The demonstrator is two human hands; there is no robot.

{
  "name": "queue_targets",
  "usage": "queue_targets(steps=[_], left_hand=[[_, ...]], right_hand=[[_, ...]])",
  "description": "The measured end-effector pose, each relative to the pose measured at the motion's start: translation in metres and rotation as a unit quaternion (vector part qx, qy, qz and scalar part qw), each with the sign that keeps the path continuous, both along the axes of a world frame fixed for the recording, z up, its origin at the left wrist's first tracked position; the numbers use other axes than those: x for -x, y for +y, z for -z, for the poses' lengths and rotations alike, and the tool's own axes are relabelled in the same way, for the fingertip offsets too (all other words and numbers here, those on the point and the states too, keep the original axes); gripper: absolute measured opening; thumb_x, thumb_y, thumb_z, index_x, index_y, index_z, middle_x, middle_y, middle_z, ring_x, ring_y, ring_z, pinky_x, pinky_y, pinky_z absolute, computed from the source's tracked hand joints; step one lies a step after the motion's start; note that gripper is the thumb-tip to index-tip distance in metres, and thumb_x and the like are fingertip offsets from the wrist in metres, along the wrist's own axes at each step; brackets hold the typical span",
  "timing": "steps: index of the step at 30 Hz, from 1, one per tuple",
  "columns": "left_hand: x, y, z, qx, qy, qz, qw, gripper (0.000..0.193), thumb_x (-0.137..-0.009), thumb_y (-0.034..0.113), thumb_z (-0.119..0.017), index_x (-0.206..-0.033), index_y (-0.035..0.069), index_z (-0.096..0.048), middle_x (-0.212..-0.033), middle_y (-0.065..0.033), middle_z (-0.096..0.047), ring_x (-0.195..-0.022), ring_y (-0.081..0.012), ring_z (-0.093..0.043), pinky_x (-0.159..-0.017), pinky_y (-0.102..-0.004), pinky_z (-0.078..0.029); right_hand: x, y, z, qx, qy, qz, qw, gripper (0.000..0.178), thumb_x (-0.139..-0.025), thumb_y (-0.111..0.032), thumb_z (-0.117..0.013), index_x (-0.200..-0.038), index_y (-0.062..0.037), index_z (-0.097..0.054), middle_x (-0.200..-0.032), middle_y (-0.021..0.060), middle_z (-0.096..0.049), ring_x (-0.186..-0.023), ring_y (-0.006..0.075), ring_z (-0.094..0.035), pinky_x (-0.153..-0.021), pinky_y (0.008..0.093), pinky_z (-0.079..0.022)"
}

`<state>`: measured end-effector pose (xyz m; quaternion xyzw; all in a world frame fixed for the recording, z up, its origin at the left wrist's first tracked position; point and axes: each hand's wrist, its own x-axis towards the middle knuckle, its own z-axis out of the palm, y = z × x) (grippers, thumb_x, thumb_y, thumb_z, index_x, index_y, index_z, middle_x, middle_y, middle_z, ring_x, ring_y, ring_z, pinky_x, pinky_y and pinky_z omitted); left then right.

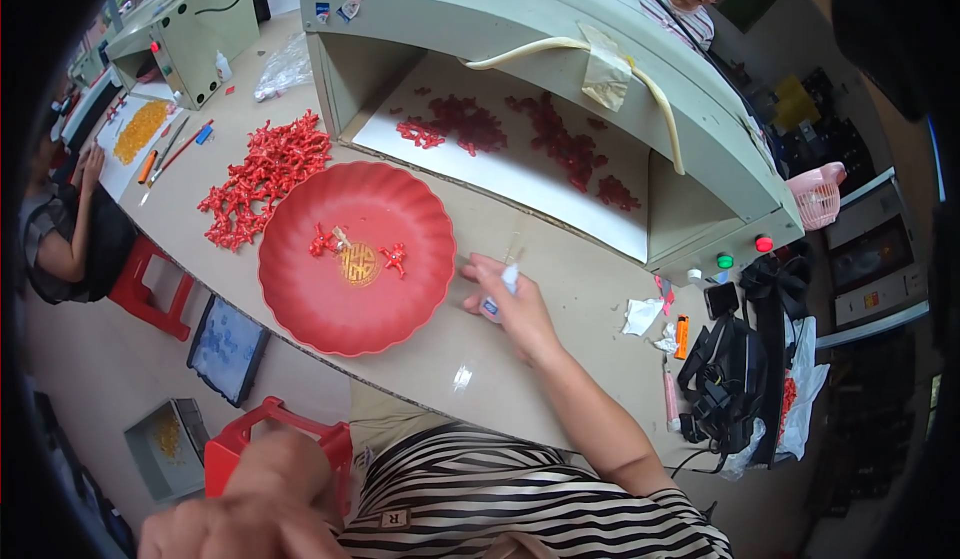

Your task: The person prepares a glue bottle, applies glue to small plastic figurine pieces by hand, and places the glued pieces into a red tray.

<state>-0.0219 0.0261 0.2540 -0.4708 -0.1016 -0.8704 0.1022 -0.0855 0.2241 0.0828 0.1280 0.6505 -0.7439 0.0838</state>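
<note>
In my right hand (515, 309), fingers closed, is a small white glue bottle (508, 281) with a narrow tip. That hand rests over the table just right of a red scalloped plastic dish (425, 289). Inside the dish lie a small red figure (395, 259) and another red piece (322, 241) near the gold emblem. My left hand (240, 524) is close to the camera at the lower left, away from the table. It is blurred and cut by the lower edge, so its fingers cannot be made out.
A heap of red figures (268, 174) lies behind the dish at left. More sit inside a grey-white open-fronted cabinet (330, 79). An orange lighter (682, 337) and a black bag (722, 379) are at right. A red stool (225, 449) stands below; a co-worker (60, 229) sits far left.
</note>
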Motion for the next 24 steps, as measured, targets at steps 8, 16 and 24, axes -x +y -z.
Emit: queue_targets(steps=[8, 16, 24], left_hand=[[0.031, 0.034, 0.135, 0.669, 0.163, -0.422, 0.59, 0.031, -0.071, 0.008, -0.066, -0.101, 0.007, -0.059, -0.102, -0.0092, -0.057, -0.1, -0.0284, -0.052, -0.088, -0.0396, -0.041], [0.039, 0.001, 0.159, 0.721, 0.13, -0.464, 0.498, 0.029, -0.069, 0.005, -0.063, -0.098, 0.003, -0.058, -0.101, -0.0086, -0.057, -0.099, -0.0252, -0.053, -0.085, -0.0391, -0.04], [0.069, -0.048, 0.141, 0.715, 0.051, -0.513, 0.472, 0.035, -0.069, 0.003, -0.063, -0.103, 0.003, -0.056, -0.106, -0.0134, -0.055, -0.1, -0.0284, -0.051, -0.086, -0.038, -0.04]], right_hand=[[-0.027, 0.06, -0.008, -0.071, 0.032, 0.046, 0.996, 0.044, -0.091, -0.036, -0.042, -0.113, 0.0007, -0.051, -0.085, 0.0101, -0.062, -0.047, 0.0101, -0.051, -0.046, 0.0209, -0.043], [-0.034, 0.076, -0.001, -0.079, 0.03, -0.021, 0.996, 0.033, -0.09, -0.03, -0.044, -0.108, -0.0031, -0.05, -0.068, 0.0052, -0.057, -0.041, 0.0045, -0.039, -0.037, 0.0176, -0.029], [-0.036, 0.083, 0.014, -0.047, 0.056, -0.018, 0.997, 0.03, -0.086, -0.016, -0.053, -0.112, -0.0046, -0.046, -0.075, 0.0036, -0.057, -0.047, 0.003, -0.04, -0.04, 0.0172, -0.03]])
